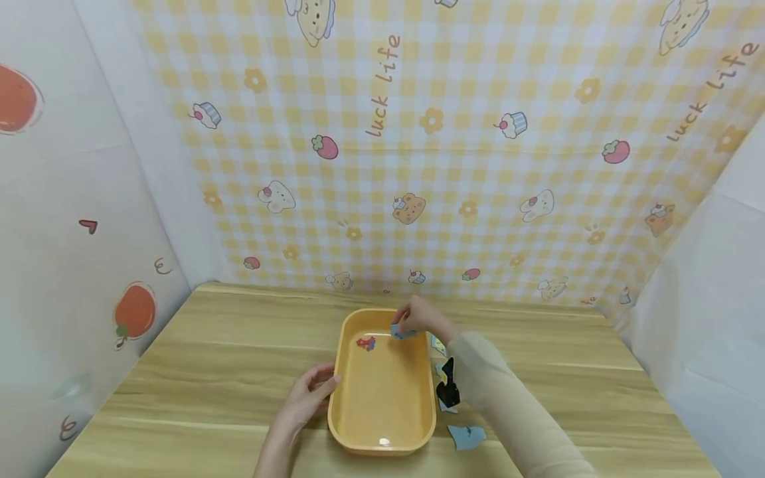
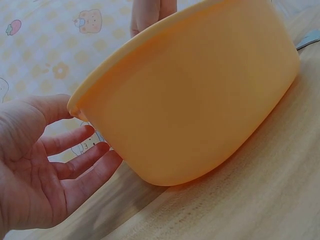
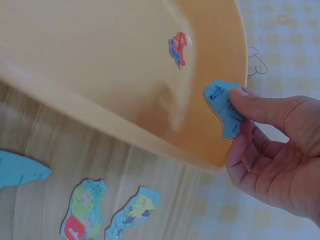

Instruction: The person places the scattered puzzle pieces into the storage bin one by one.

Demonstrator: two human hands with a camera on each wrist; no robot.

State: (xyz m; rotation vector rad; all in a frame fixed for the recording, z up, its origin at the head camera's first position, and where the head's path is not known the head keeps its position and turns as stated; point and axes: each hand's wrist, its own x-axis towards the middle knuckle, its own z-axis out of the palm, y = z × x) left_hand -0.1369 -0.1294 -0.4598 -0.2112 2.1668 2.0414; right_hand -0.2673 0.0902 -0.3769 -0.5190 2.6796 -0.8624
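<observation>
My left hand point(image 1: 306, 397) touches the left side of a yellow-orange plastic basin point(image 1: 382, 449), its fingers extended against the outer wall and rim in the left wrist view. Over the far right corner of the basin, my right hand point(image 1: 418, 315) pinches a flat blue puzzle piece point(image 3: 223, 107) between thumb and fingers. Small printed marks show on the piece. On the basin floor, near its far left part, lies a red and blue piece point(image 1: 366, 343).
Right of the basin, more flat pieces lie on the wooden table point(image 1: 239, 352): a blue piece point(image 1: 466, 437), a green and red piece point(image 3: 84, 210) and a yellow and blue piece point(image 3: 134, 212). A black object point(image 1: 448, 385) appears beside the right sleeve. Patterned cloth point(image 1: 382, 172) hangs behind.
</observation>
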